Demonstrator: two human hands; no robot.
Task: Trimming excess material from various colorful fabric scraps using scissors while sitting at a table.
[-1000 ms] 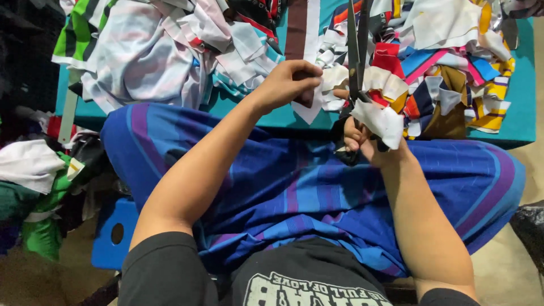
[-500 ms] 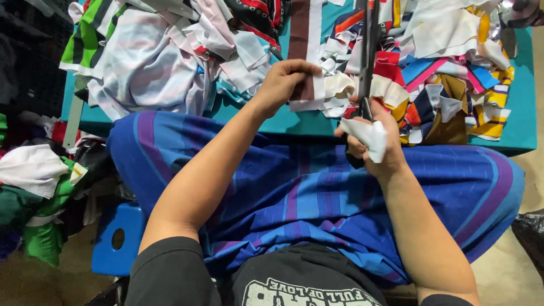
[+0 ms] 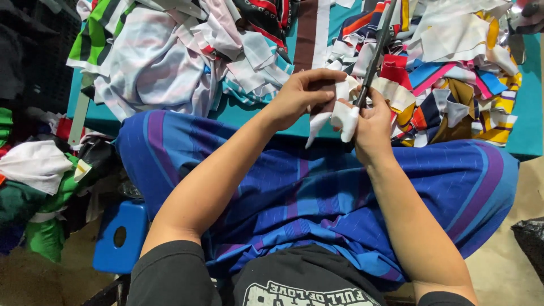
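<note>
My left hand [image 3: 303, 93] pinches a brown and white fabric strip [image 3: 314, 42] at the near edge of a teal table [image 3: 527, 85]. My right hand [image 3: 371, 124] grips a pair of long dark scissors [image 3: 375, 54] whose handles are wrapped in white cloth [image 3: 344, 119]. The blades point away from me, up over the scraps. Both hands meet close together above my lap, which is covered by a blue and purple striped cloth [image 3: 317, 192].
A heap of white and striped garments [image 3: 164, 56] fills the table's left half. Several colourful cut scraps [image 3: 453, 73] are piled on the right. A blue stool [image 3: 120, 238] stands at the lower left, beside white and green cloth [image 3: 39, 187] on the floor.
My hands have drawn closer together at the table edge. The scissors have tilted, the blades now leaning to the right, and my left hand has closed on the strip next to them.
</note>
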